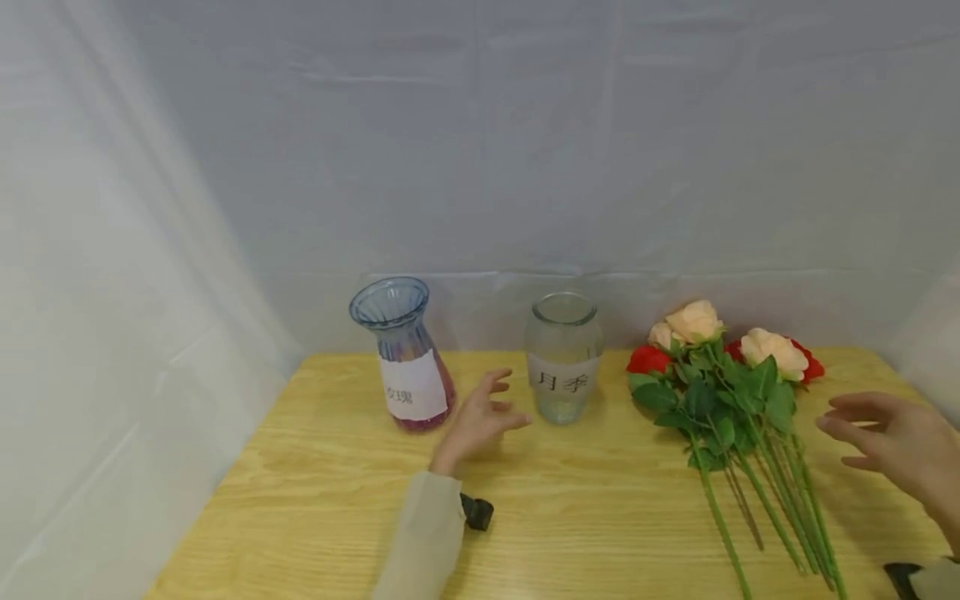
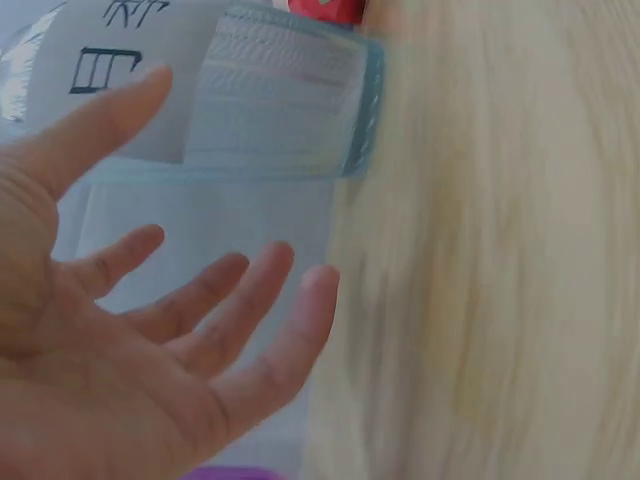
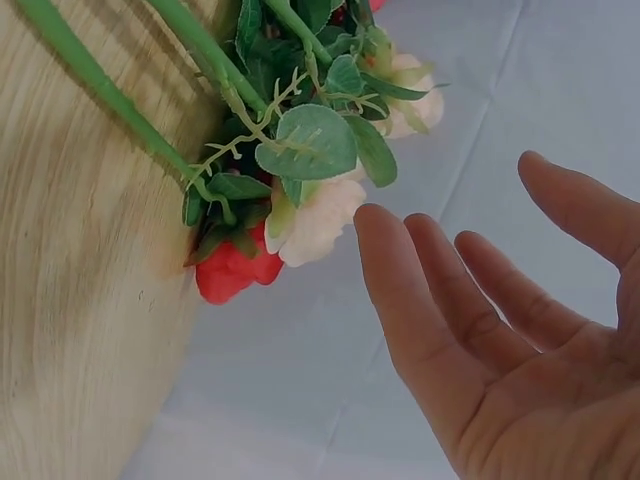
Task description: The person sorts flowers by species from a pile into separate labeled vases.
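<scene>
left hand (image 1: 478, 423) with fingers loosely spread, blue vase (image 1: 412, 358) just left of it, clear vase (image 1: 564, 354) just right, right hand (image 1: 900, 440) likewise spread, flowers (image 1: 738, 396) to its left

A light beige cloth left sleeve (image 1: 423, 537), with a small black object (image 1: 477, 512) at its cuff, reaches toward the back edge of the yellow wood-grained table (image 1: 300, 500). The bare left hand (image 1: 477, 423) has its fingers spread, softly bent, thumb apart. By the right edge, the bare right hand (image 1: 896, 442) extends relaxed fingers, thumb apart, above a light beige cloth right cuff (image 1: 939, 580).
</scene>
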`<state>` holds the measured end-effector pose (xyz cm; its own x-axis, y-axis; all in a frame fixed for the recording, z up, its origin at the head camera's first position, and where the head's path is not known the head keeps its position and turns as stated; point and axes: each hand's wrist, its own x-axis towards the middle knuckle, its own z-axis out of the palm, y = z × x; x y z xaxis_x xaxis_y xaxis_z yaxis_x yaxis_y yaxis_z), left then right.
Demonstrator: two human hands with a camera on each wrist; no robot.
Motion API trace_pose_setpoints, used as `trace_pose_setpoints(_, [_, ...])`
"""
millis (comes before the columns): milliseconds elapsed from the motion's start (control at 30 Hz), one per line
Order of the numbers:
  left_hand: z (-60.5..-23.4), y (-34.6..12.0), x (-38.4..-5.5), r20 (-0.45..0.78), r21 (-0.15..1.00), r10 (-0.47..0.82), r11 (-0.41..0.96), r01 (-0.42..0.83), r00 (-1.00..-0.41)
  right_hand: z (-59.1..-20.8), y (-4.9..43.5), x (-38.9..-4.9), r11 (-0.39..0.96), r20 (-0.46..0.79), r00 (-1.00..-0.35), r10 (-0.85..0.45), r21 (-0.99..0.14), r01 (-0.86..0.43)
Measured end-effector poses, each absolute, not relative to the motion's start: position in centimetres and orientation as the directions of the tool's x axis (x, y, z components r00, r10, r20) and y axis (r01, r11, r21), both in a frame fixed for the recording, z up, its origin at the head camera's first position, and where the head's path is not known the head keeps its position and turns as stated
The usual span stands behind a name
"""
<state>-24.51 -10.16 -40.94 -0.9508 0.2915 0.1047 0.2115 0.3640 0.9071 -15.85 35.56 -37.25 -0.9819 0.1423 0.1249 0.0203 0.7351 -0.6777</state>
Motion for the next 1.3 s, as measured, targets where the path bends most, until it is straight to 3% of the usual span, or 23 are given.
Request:
trace_pose_setpoints(200, [-41.4, -8.8, -25.0, 0.036, 0.945, 0.322, 0.298, 0.137, -0.946, -36.9, 35.7, -16.0, 0.676, 0.045, -0.994, 0.104, -0.736, 0.037])
trace_pose_setpoints(733, [-42.6, -5.8, -25.6, 0.032, 0.973, 0.286, 0.208, 0.095, -0.958, -36.8, 36.7, -16.6, 0.569, -0.142, -0.989, 0.027, -0.812, 0.132])
trace_pose_setpoints(1300, [-42.8, -5.6, -25.8, 0.042, 0.960, 0.238, 0.260, 0.105, -0.970, -37.6, 35.8, -16.8, 0.491, -0.297, -0.954, -0.037, -0.837, 0.242])
